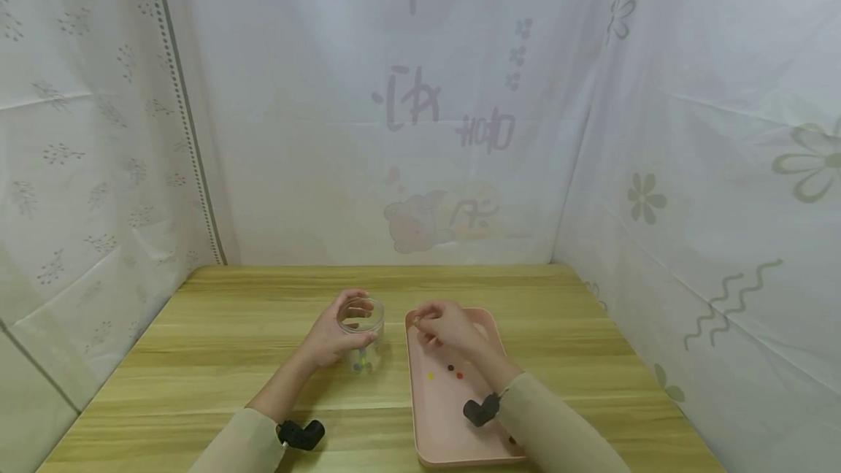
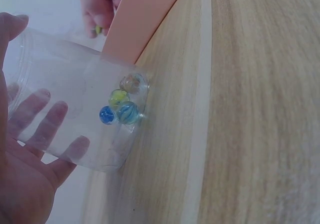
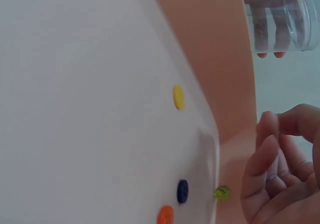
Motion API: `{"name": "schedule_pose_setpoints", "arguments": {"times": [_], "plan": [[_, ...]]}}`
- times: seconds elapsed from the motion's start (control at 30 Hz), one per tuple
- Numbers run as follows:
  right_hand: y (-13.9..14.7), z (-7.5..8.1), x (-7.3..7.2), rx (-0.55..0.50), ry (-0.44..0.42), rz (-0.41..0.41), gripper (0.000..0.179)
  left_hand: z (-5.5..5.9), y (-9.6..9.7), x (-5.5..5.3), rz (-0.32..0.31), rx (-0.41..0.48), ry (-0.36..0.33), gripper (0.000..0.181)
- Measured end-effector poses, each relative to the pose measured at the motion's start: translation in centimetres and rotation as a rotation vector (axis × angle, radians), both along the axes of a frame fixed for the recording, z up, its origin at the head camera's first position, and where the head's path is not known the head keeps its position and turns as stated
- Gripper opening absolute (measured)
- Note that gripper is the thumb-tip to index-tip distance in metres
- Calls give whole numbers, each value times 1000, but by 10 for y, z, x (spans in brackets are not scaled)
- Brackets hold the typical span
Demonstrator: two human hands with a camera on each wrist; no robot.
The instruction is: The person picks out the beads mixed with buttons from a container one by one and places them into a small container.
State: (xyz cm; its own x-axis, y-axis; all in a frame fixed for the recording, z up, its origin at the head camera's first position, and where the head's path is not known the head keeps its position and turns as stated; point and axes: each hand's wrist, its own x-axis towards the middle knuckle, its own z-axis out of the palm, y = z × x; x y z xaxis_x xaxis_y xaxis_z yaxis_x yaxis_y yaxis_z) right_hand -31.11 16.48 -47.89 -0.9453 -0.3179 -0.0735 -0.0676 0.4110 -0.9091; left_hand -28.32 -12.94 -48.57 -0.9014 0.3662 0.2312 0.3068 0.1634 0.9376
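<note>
My left hand [image 1: 335,331] grips a clear plastic jar [image 1: 374,338] near its rim, fingers round the far side and thumb in front. Several glass marbles [image 2: 120,101], blue, yellow and clear, lie at the jar's bottom. Over the far left part of the pink tray [image 1: 430,433] is my right hand [image 1: 447,327], thumb and forefinger pinched together. A small yellow-green marble [image 2: 98,30] shows at its fingertips in the left wrist view. In the right wrist view a green marble [image 3: 221,193] appears below the fingers, against the tray's wall; whether it touches the floor is unclear.
Small flat pieces lie on the tray's floor: yellow [image 3: 178,97], dark blue [image 3: 182,191] and orange [image 3: 165,215]. The right forearm covers part of the tray. Wood-grain table [image 1: 210,356] surrounds jar and tray; printed white curtains [image 1: 296,130] hang behind and at both sides.
</note>
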Motion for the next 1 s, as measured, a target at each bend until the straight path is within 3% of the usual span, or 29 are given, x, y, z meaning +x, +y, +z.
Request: {"name": "schedule_pose_setpoints", "arguments": {"times": [0.5,1.0], "plan": [[12,8,-5,-110,78,-40,33,-2,-1,0,-16,1,2,80],[11,34,-1,-74,144,-45,33,0,0,1,-13,6,3,77]]}}
